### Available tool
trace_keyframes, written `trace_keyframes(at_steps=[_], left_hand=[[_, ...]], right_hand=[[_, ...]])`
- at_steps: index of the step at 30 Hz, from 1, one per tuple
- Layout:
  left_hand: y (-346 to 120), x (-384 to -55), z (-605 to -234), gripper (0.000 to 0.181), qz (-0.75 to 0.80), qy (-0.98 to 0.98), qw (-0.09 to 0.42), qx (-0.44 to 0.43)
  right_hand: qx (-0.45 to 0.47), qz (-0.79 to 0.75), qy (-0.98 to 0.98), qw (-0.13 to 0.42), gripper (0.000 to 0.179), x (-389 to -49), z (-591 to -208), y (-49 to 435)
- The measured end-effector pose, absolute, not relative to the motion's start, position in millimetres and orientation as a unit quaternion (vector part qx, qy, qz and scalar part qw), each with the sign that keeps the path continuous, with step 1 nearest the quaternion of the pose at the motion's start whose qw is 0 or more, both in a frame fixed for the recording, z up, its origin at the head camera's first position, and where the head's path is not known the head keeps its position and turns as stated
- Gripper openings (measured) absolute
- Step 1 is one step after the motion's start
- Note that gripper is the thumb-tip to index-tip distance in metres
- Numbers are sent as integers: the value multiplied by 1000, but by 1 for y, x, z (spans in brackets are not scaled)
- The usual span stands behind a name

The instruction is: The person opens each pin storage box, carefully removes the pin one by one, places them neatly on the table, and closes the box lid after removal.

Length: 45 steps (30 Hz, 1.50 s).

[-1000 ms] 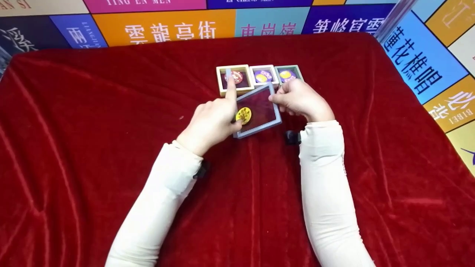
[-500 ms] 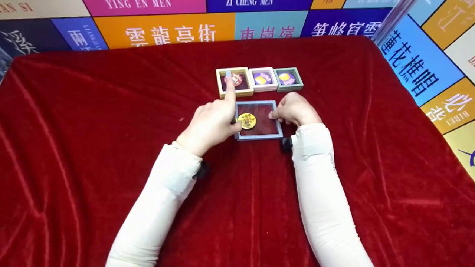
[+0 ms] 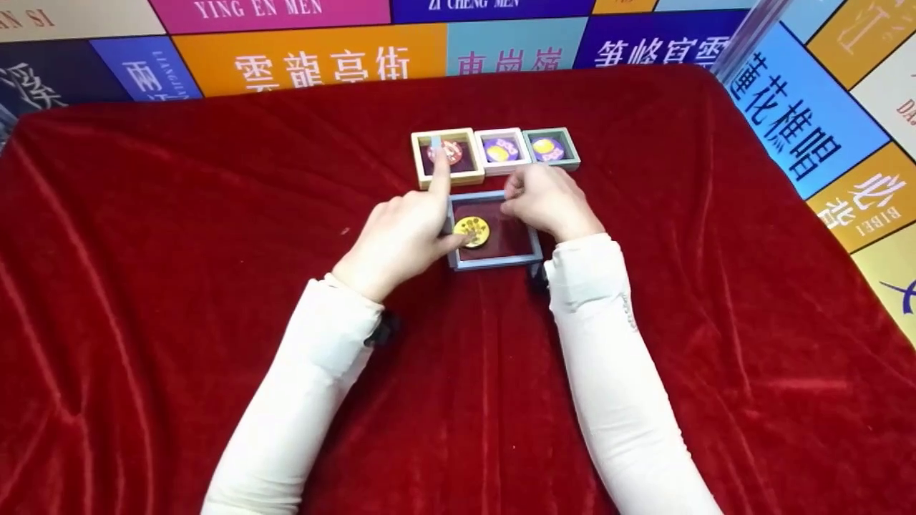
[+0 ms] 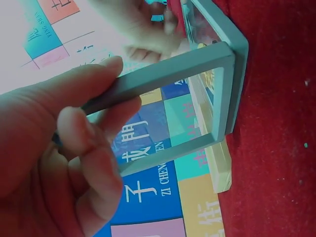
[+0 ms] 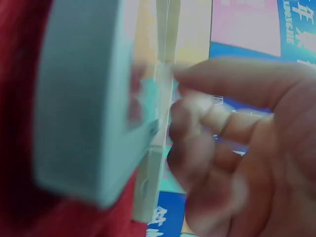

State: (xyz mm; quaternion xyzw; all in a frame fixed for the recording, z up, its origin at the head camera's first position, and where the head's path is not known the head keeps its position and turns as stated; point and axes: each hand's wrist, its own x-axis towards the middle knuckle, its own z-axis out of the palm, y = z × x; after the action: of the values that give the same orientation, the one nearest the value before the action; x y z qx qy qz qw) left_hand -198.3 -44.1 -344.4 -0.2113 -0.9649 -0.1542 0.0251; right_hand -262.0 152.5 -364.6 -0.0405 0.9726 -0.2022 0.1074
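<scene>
A grey-blue hinged display frame (image 3: pixel 497 262) has one half lying flat on the red cloth, its clear film facing up. A yellow round disc (image 3: pixel 472 232) with a dark pattern lies on that film, near the left side. My left hand (image 3: pixel 397 239) pinches the frame's other half (image 4: pixel 168 71), which stands upright. In the head view its thumb overlaps the disc's edge. Over the flat half's far right corner is my right hand (image 3: pixel 554 200), fingers loosely curled. Nothing shows between its fingers in the blurred right wrist view (image 5: pixel 212 143).
Behind the frame stand three small display boxes in a row: a cream box (image 3: pixel 469 179) with a red disc, a pink-white box (image 3: pixel 501 170) and a green box (image 3: pixel 570 143) with purple-yellow discs. The red cloth (image 3: pixel 215 236) covers the table. Colourful printed panels (image 3: pixel 315 64) stand behind.
The frame's tilted half with the yellow disc has come down flat. My right hand has moved from its raised edge to over the far right corner. My left hand keeps its hold.
</scene>
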Motion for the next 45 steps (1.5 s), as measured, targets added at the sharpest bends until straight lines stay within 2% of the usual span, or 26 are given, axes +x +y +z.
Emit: trace_keyframes(at_steps=[2,5,8,16,36,45], left_hand=[[-44,-199,-345,96,-155,-964,27,-217],[-44,-199,-344,97,-157,-963,23,-219],[-44,-199,-344,100,-158,-963,18,-218],[-45,-199,-345,100,-159,-963,18,-218],[-44,-198,-346,98,-159,-965,14,-209],[-43,-198,-345,99,-154,-966,10,-209]], right_hand=[[-90,-207,969,104,22,-261,-363,144],[-155,-182,961,140,37,-256,-363,130],[-179,-145,957,176,43,-252,-363,118],[-188,-123,958,180,39,-252,-366,112],[-191,-139,952,194,42,-256,-366,115],[-183,-156,953,182,43,-259,-366,128]])
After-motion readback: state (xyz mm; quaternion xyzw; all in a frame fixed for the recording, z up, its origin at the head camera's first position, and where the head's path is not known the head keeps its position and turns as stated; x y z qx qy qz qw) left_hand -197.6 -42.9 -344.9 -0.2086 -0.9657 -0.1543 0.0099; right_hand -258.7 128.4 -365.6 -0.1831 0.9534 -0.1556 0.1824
